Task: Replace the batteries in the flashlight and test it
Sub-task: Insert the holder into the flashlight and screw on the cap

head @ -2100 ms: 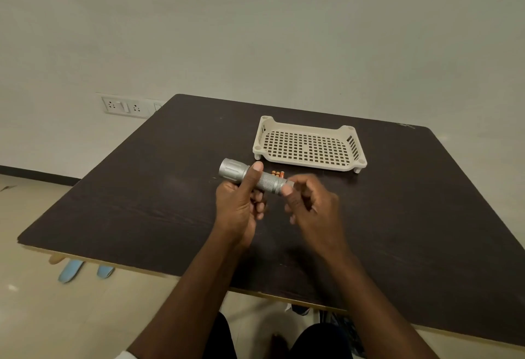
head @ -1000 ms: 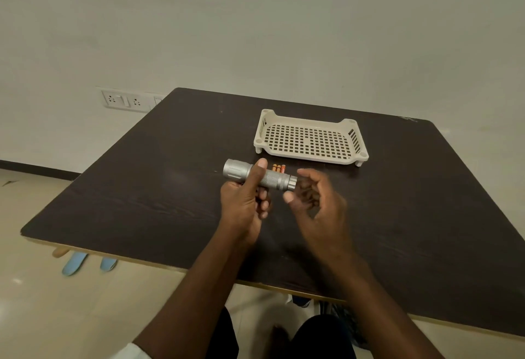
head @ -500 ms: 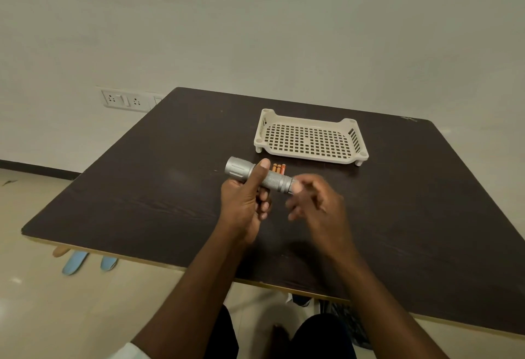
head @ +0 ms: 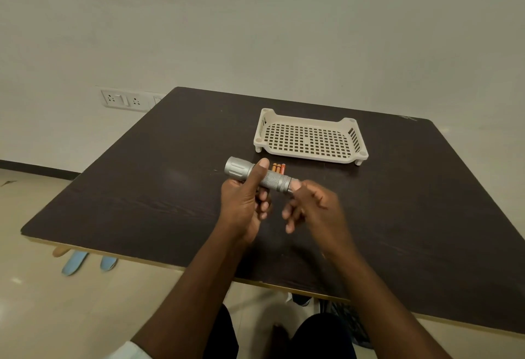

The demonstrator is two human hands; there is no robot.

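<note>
- We have the dark table [head: 397, 202] in front of us as the work surface, so both forearms can reach over its near edge and anything dropped lands on it rather than on the floor.
- The cream perforated tray [head: 359, 142] sits empty at the far side, well apart from our hands; we judge it is there to collect loose parts or spent cells, out of the way of the twisting.
- Our left hand [head: 244, 205] is wrapped around the barrel of the silver flashlight [head: 272, 181], thumb laid over the top and fingers curled beneath, holding it level above the table with the wide head pointing left. That steadies the body and leaves the tail end free.
- Our right hand [head: 315, 205] meets that tail end, thumb and forefinger pinched on the end cap while the other fingers hang loose and blurred; we judge the cap is being unscrewed, though the threads are hidden.
- Three small orange batteries [head: 279, 168] lie side by side on the table just behind the flashlight, near enough to pick up once the barrel is open.
</note>
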